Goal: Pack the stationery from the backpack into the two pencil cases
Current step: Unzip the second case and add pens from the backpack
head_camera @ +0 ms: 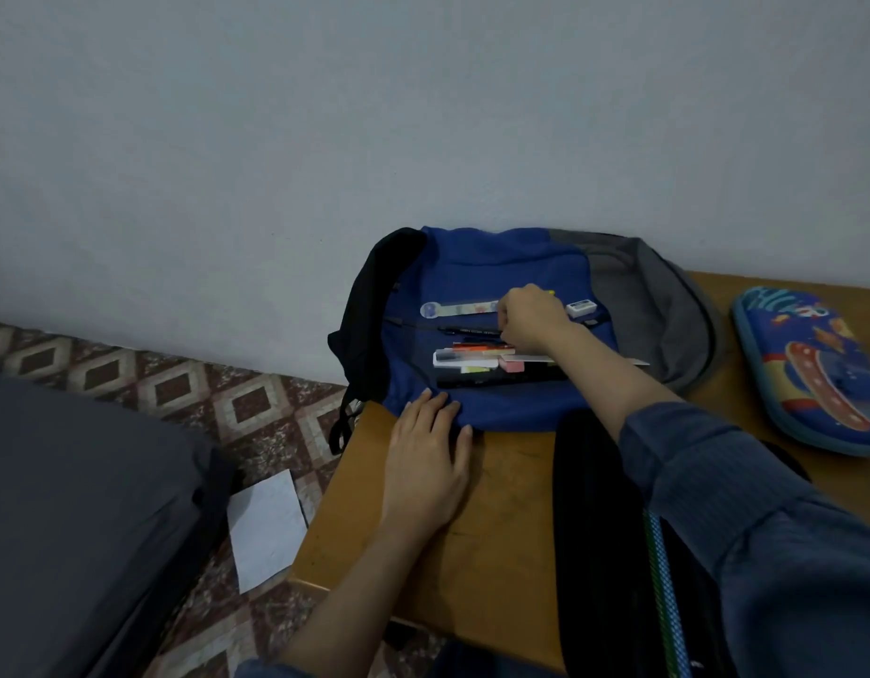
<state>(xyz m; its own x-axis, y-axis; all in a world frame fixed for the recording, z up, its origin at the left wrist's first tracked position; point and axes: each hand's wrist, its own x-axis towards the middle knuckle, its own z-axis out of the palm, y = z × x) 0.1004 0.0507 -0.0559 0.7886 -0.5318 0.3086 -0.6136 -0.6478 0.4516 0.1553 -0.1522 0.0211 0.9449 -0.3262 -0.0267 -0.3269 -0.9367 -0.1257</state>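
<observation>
Table (496, 511) against the wall, with the backpack (496, 266) lying flat on it, blue panel up. Stationery was spread in rows across that panel.

Two cases: a black case (599, 506) near you, part under your right sleeve, and a printed case (814, 369) well apart to the right. I could not tell whether either was open.

Your left hand (428, 462) lay flat with fingers straight. The palm was on the table and the fingertips were on the backpack's near edge, holding nothing.

Your right hand (530, 320) was over the rows, knuckles up and fingers curled down by the right end of the black pen (467, 330). The fingertips were hidden, so I could not tell whether you had anything pinched.

My read was an early pick, with most items unpacked. For a good lift:
- Keep the left hand pinning the fabric so the rows don't slide.
- Take one item by its end and lift straight up, since the neighbours lay close.

Every long axis ran left-right, roughly parallel to the wall:
- the ruler (462, 308), round end to the left
- the pen below it
- the clear box (464, 358)

The eraser (580, 308) sat just right of your hand.
</observation>
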